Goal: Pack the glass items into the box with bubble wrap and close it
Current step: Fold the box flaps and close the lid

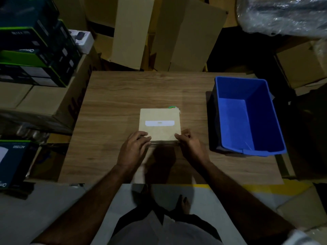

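— Between the two hands, what lies on the table (115, 96)?
— A closed box (159, 124). Left hand (134, 147) rests flat on its near corner; right hand (187, 140) pinches the other corner.

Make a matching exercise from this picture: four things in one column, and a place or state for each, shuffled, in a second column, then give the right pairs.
Things
1. cardboard box
2. blue bin
3. left hand
4. bubble wrap

Places or states
A. far right corner, off the table
B. on the box's near left corner
C. closed, in the middle of the table
D. empty, on the right side of the table

Pairs: 1-C, 2-D, 3-B, 4-A
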Motion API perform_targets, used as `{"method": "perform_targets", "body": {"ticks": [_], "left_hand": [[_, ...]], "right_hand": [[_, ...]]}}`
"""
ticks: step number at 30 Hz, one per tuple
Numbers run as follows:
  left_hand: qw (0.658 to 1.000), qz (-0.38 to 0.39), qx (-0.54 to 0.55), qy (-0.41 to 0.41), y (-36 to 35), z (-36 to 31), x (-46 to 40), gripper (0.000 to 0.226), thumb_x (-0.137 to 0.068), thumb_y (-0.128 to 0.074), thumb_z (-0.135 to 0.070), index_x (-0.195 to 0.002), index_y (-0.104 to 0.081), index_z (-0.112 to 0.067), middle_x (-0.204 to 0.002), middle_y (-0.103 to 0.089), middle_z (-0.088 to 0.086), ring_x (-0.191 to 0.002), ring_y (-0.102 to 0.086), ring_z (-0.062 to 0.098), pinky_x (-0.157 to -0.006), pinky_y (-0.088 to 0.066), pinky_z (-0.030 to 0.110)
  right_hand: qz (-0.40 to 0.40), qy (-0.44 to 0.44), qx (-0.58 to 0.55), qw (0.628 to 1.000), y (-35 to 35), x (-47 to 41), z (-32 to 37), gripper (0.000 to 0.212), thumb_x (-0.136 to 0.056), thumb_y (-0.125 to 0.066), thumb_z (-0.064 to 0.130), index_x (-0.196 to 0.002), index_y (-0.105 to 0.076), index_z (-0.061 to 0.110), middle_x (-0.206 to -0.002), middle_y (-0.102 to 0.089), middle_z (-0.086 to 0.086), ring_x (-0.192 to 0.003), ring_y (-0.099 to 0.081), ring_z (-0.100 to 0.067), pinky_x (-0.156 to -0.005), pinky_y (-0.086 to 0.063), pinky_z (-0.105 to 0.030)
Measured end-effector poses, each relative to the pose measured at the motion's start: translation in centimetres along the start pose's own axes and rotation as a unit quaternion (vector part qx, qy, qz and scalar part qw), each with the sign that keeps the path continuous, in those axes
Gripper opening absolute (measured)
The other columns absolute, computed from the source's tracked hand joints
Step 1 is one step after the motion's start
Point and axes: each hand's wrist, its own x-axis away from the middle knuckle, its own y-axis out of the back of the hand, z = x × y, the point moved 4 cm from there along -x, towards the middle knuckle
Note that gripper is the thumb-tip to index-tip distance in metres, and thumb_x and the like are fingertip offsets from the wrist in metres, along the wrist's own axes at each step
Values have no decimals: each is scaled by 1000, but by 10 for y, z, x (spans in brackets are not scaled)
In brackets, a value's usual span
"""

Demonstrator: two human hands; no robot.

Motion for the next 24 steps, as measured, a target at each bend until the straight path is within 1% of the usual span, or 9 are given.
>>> {"method": "perform_targets", "body": {"ticks": [2,4,7,9,11,15,17,20,24], "left_hand": [[999,1,-48,-22,-4,4,2,23,-95,-68,-20,-118,-75,-20,-129,-66,-1,-119,-59,17,-109,-44,39],[996,22,-80,-34,-11,7,2,29,-96,-68,-25,-123,-72,-18,-137,-64,3,-127,-57,23,-114,-40,43],[991,52,-110,-47,-21,7,-1,39,-94,-70,-20,-132,-66,-13,-148,-55,9,-137,-50,29,-110,-45,38],[988,74,-124,-53,-25,6,-3,50,-90,-70,-9,-139,-59,-11,-154,-48,11,-143,-44,31,-107,-47,38],[985,100,-129,-59,-28,8,-4,69,-79,-69,3,-144,-52,-9,-159,-40,13,-146,-38,33,-107,-46,38],[978,114,-163,-66,-30,12,-8,87,-61,-70,11,-144,-51,-6,-157,-41,19,-143,-41,38,-116,-33,48],[982,107,-141,-64,-30,11,-9,88,-60,-67,16,-144,-51,-4,-157,-40,19,-144,-39,38,-109,-43,45],[985,122,-112,-52,-30,9,-12,86,-67,-60,18,-149,-45,-6,-162,-32,15,-150,-29,34,-103,-49,40],[975,168,-145,1,-27,3,-31,80,-87,-63,-4,-158,-29,-15,-169,-16,5,-155,-15,24,-118,-33,36]], "right_hand": [[-12,24,26,999,-1,3,9,43,-98,-52,56,-135,-49,35,-119,-61,15,-101,-62,-4,-78,-50,-28],[-32,57,42,997,-13,2,8,44,-104,-42,55,-140,-48,32,-128,-52,19,-115,-51,0,-91,-47,-30],[-19,69,57,996,-29,-1,3,45,-108,-29,28,-141,-54,10,-146,-51,-7,-133,-47,-17,-109,-45,-43],[-14,134,109,985,-37,-3,13,45,-94,-39,13,-127,-61,-8,-135,-58,-28,-126,-55,-41,-105,-49,-49],[-8,150,129,980,-38,-6,25,45,-90,-43,10,-123,-62,-14,-128,-61,-33,-122,-58,-46,-102,-52,-49],[19,112,129,985,-49,-10,17,48,-89,-41,8,-128,-62,-10,-134,-59,-30,-126,-58,-45,-102,-53,-47],[18,105,130,986,-50,-9,13,49,-89,-41,9,-131,-61,-7,-137,-58,-28,-129,-56,-43,-104,-49,-44],[4,106,127,986,-48,-14,13,50,-90,-41,12,-133,-59,-7,-139,-57,-26,-131,-54,-41,-105,-48,-41],[59,60,104,991,-42,-30,13,54,-94,-35,20,-138,-52,-6,-146,-49,-26,-137,-46,-42,-111,-45,-49]]}}
